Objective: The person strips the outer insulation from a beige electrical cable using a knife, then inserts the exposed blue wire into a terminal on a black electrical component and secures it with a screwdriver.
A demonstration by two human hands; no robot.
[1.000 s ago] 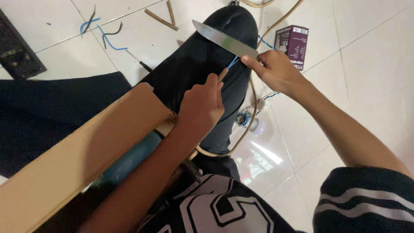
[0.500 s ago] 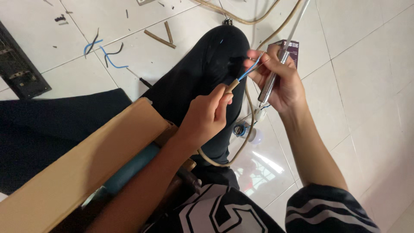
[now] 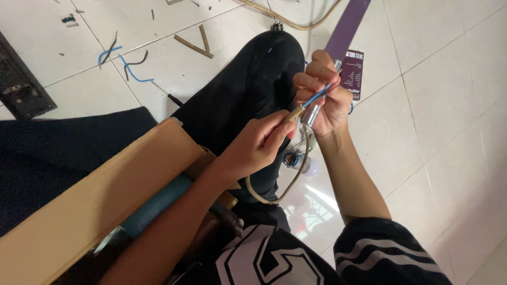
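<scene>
Cable [image 3: 296,158], tan-sheathed, loops up beside the knee into the left hand [image 3: 259,145], which pinches its end. From that pinch a blue wire [image 3: 317,97] slants up and away into the right hand [image 3: 325,97], closed on a metal-handled tool [image 3: 311,113]. Beyond both, wire scraps [image 3: 121,58] lie scattered on the tiled floor [image 3: 438,79].

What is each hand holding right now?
Left hand: closed, pinching the tan sheathed cable.
Right hand: closed on a silver metal knife handle, fingers on the blue inner wire.
</scene>
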